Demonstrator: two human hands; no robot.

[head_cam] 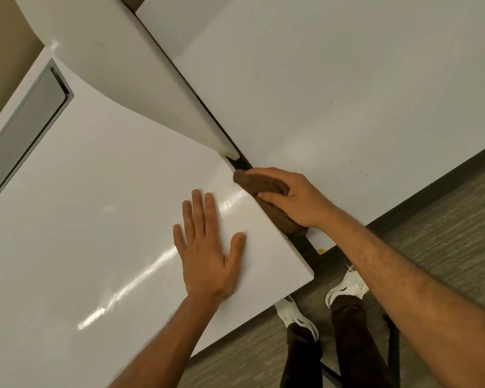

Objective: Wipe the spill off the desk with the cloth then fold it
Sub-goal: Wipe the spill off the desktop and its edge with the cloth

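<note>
A brown cloth [254,182] lies bunched along the right edge of the glossy white desk [95,219], at the gap to the neighbouring desk. My right hand [291,200] is shut on the cloth and presses it against that edge. My left hand [207,247] rests flat on the white desk with fingers spread, just left of the cloth, holding nothing. A small yellow-orange spot [321,250] shows on the near corner of the neighbouring desk [347,93], below my right wrist.
A white divider panel [129,79] rises between the two desks. A grey cable hatch [31,119] is set into the desk at far left. Below are grey carpet [445,233] and my feet in white shoes [347,287].
</note>
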